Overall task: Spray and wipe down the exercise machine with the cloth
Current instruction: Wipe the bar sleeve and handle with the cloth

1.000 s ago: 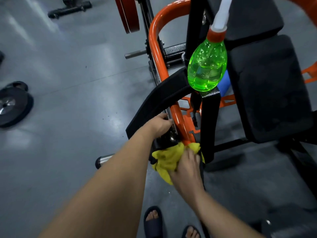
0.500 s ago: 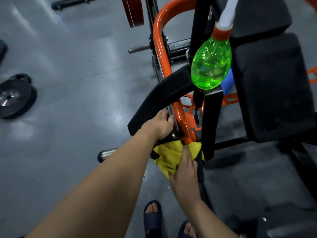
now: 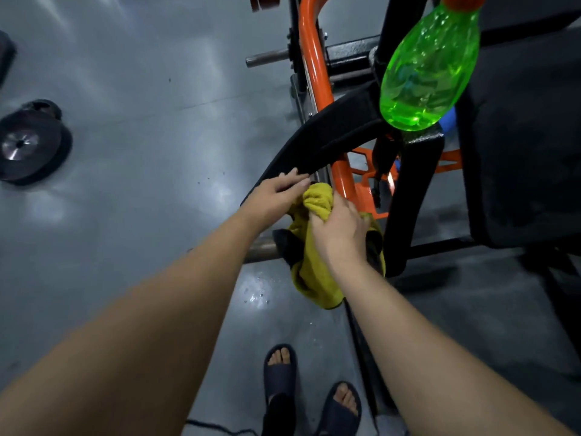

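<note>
The wiping looked under way but far from finished. The right hand (image 3: 341, 229) had its fingers curled round a bunch of the yellow cloth (image 3: 314, 275). The top of the bunch poked out just past its fingertips and the rest hung loose below the wrist. The left hand (image 3: 273, 196) lay with fingers straight and close together, the tips touching the lower edge of the black arm pad (image 3: 330, 133), with the cloth just beside them.

The green spray bottle (image 3: 427, 67) hung on the exercise machine (image 3: 405, 196), well beyond both sets of fingers and in neither hand. Droplets (image 3: 256, 294) shone on the floor (image 3: 151, 190) below the hands, so I judged the spraying here done. The big seat pad (image 3: 518, 152), far off to the right of the fingers, probably still wanted wiping.

Half a second earlier the left fingers had been curled round the pad's end and the cloth pressed low against the orange tube (image 3: 314, 77). Now those fingers had straightened and the cloth had come up higher. Whether it still touched the tube I couldn't tell.
</note>
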A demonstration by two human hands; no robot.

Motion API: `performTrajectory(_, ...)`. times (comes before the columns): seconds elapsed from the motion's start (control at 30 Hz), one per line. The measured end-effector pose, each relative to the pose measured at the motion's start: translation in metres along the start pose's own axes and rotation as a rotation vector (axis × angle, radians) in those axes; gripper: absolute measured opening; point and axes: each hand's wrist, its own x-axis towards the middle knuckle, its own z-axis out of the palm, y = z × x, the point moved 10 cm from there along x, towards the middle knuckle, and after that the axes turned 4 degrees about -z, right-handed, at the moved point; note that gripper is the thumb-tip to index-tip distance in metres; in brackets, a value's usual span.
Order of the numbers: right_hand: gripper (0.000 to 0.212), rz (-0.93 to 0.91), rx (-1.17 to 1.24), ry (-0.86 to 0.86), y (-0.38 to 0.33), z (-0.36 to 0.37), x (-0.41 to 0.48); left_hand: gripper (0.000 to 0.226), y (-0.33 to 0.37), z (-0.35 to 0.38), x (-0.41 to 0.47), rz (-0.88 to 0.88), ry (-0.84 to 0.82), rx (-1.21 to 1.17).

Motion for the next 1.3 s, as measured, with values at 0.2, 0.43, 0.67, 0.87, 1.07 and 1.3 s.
performTrajectory(0.2, 0.114, -0.206, 0.051, -0.02, 0.024, -0.002, -0.096, 0.065, -0.014, 0.015, -0.015, -0.091, -0.099, 0.764)
performTrajectory(0.43, 0.1, -0.252, -0.118, 0.026, 0.006, -0.005, -0.066, 0.053, 0.028, 0.015, -0.005, 0.261, 0.041, 0.5)
performTrajectory(0.67, 0.069, -0.185, -0.001, -0.022, -0.008, -0.022, -0.027, 0.053, 0.038, 0.029, 0.018, 0.034, -0.135, 0.562)
performTrajectory(0.87, 0.116, -0.248, 0.125, -0.049, 0.032, -0.002, -0.114, 0.073, 0.019, 0.041, 0.019, -0.023, -0.245, 0.607)
performTrajectory(1.07, 0.101, -0.026, 0.163, 0.005, 0.009, -0.004, -0.032, 0.061, 0.006, 0.046, 0.031, -0.116, -0.208, 0.423)
performTrajectory(1.3, 0.073, 0.048, 0.037, 0.03, 0.003, -0.008, -0.038, 0.041, 0.013, 0.047, 0.046, -0.337, -0.268, 0.366)
